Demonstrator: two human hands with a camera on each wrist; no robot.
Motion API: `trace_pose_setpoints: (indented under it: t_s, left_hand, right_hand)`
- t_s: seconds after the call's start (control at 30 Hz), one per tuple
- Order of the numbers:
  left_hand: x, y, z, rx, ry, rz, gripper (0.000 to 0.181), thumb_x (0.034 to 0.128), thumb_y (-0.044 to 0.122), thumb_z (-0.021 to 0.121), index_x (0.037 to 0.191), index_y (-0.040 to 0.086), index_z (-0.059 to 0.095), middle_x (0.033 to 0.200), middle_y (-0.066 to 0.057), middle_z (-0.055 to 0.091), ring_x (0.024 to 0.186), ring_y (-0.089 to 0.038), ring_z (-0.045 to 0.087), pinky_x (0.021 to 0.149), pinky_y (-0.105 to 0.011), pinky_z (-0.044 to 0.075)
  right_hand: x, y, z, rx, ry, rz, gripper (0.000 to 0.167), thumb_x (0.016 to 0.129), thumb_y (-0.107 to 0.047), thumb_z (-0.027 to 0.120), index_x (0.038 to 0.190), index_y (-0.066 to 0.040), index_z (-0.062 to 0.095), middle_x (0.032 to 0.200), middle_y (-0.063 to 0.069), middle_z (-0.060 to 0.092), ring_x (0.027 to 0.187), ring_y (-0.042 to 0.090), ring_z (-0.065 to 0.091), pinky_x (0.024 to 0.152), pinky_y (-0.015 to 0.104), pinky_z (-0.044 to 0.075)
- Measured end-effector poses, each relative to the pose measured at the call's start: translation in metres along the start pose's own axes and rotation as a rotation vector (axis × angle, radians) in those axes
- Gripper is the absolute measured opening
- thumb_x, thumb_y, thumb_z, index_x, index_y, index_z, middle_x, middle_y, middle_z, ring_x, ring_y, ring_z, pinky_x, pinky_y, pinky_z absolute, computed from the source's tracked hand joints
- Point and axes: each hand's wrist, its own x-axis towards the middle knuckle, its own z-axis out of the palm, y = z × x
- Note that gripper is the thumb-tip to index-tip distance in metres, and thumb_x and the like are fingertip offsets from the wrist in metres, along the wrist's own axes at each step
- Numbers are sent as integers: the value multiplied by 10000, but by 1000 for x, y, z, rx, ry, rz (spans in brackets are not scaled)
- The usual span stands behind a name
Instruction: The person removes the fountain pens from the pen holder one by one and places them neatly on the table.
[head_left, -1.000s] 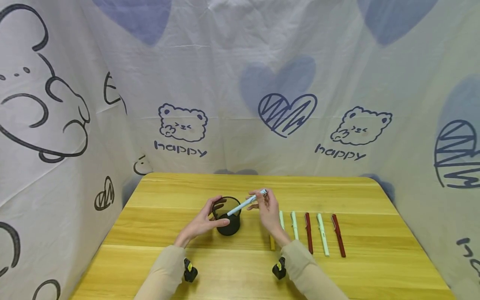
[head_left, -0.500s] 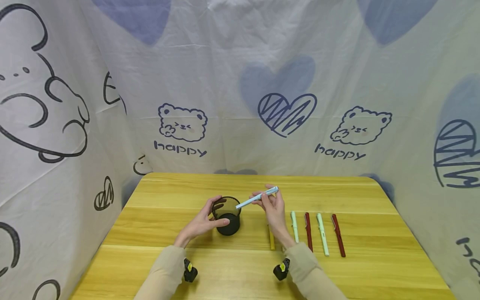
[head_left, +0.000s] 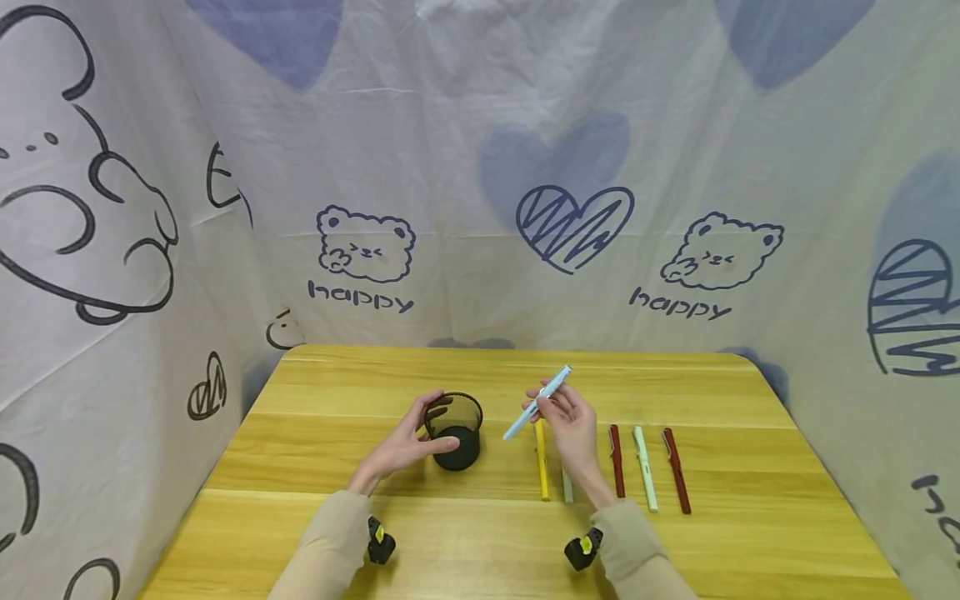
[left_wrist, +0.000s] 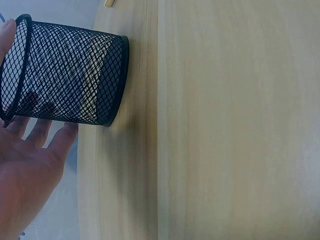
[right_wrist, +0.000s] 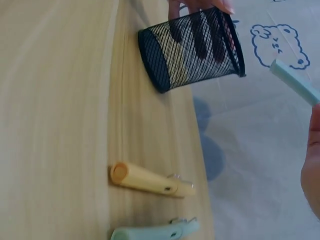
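Note:
A black mesh pen cup [head_left: 459,450] stands upright on the table. My left hand [head_left: 405,450] holds it from the left, thumb at the front and fingers around the far side; the left wrist view shows the mesh wall [left_wrist: 70,72] up close. My right hand [head_left: 572,429] pinches a light blue pen [head_left: 534,407] in the air, to the right of the cup. That pen tilts, its lower end towards the cup and apart from it. Below the right hand lie a yellow pen [head_left: 542,471] and a pale green pen [head_left: 567,489], the latter partly hidden.
Further right, a dark red pen [head_left: 617,467], another pale green pen [head_left: 646,473] and a second dark red pen [head_left: 677,475] lie side by side. The wooden table [head_left: 315,400] ends at a printed cloth [head_left: 465,275] behind and at both sides.
My right hand has carried the light blue pen rightward, from its lower end over the cup to clear of it. The pen now slants more steeply. The left hand and cup have stayed put.

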Motion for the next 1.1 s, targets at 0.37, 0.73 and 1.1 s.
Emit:
trace_pose_setpoints:
  t_s: [0.37, 0.73, 1.1]
  left_hand:
    - [0, -1, 1, -2, 2, -9, 900, 912, 249, 761, 1600, 162, 189, 1644, -65, 321, 1569, -335, 170, 1229, -623, 235]
    - [0, -1, 0, 0, 4, -2, 890, 912, 251, 760, 1597, 174, 198, 1646, -74, 316, 1569, -338, 171, 1225, -627, 242]
    - [1, -1, -1, -7, 0, -15, 881, 914, 258, 758, 1594, 209, 201, 1654, -68, 297, 1573, -326, 162, 1233, -613, 237]
  right_hand:
    - [-14, -2, -33, -61, 80, 69, 396, 969, 2, 625, 1347, 97, 553, 949, -31, 716, 817, 96, 733, 656, 186, 565]
    - [-27, -2, -62, -88, 130, 92, 422, 950, 47, 627, 1354, 126, 534, 918, -63, 735, 779, 86, 736, 630, 155, 560]
    - [-40, -7, -86, -148, 212, 101, 389, 934, 71, 640, 1267, 241, 532, 875, -50, 775, 734, 47, 735, 605, 157, 561]
